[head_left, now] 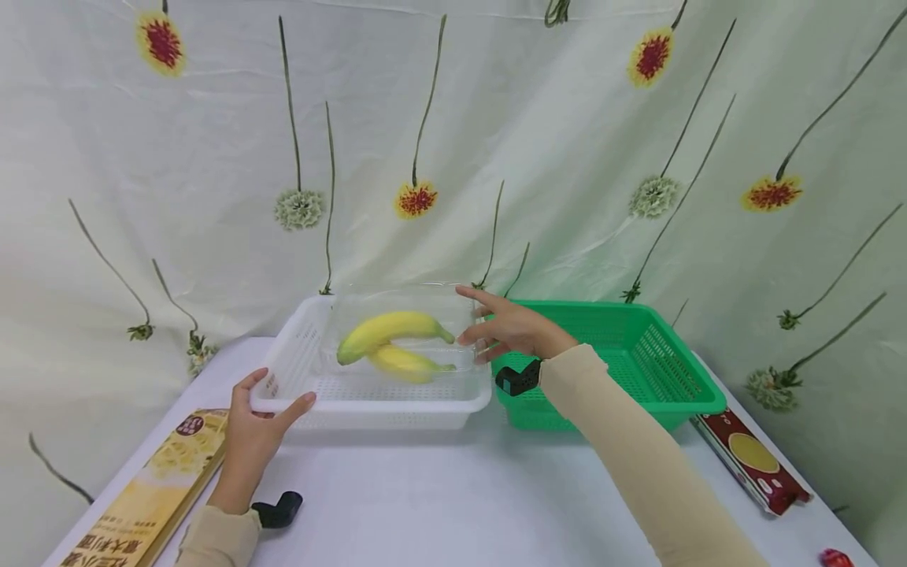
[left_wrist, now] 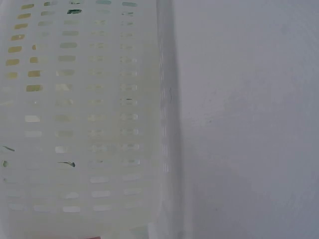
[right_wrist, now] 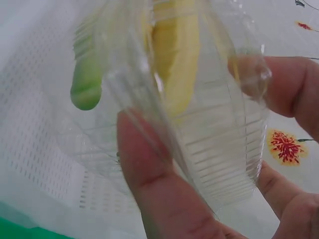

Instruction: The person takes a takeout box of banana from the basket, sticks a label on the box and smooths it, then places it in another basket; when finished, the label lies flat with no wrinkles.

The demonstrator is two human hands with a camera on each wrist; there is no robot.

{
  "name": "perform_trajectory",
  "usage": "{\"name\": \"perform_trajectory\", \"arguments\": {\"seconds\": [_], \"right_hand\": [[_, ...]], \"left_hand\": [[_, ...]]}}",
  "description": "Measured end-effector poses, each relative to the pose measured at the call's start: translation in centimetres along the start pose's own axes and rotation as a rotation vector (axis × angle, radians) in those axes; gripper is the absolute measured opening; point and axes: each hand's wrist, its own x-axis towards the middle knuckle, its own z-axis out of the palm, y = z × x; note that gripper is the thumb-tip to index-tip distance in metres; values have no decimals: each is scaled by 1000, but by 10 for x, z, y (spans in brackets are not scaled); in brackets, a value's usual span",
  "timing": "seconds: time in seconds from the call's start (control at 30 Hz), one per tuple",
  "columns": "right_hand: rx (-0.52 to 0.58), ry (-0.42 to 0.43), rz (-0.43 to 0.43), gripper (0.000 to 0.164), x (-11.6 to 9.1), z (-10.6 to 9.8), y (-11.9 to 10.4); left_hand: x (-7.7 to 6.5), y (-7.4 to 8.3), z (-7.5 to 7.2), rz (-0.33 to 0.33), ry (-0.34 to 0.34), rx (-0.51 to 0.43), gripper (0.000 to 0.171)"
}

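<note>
A clear plastic box (head_left: 460, 299) is held over the white basket (head_left: 397, 406), and two yellow bananas (head_left: 397, 324) show through its walls. My right hand (head_left: 516, 327) grips the box's right end. In the right wrist view, the thumb and fingers (right_wrist: 149, 159) lie on different sides of the clear plastic, with a green banana tip (right_wrist: 86, 89) beyond. At the basket's front left corner, my left hand (head_left: 258, 437) holds the rim, thumb on top. The left wrist view shows only the slotted basket wall (left_wrist: 79, 114) and tabletop, not the fingers.
Right of the white basket stands a green basket (head_left: 616, 315). A yellow pasta package (head_left: 159, 488) lies at the left table edge, a dark red box (head_left: 754, 457) at the right. A small red item (head_left: 836, 557) is at the lower right. Flowered cloth (head_left: 567, 142) hangs behind.
</note>
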Motion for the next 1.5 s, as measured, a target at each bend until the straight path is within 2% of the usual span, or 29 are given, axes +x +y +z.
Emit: {"name": "perform_trajectory", "arguments": {"seconds": [0.53,1.2,1.5], "right_hand": [[-52,-48,-67,89,-56,-4,34],[-32,-76,-145,91,-140,-10,70],[-1,-136,-183,92,-169,-13,95]], "left_hand": [[-3,-7,2,11,21,7,104],[0,-3,5,28,24,7,103],[0,0,5,41,25,-17,101]]}}
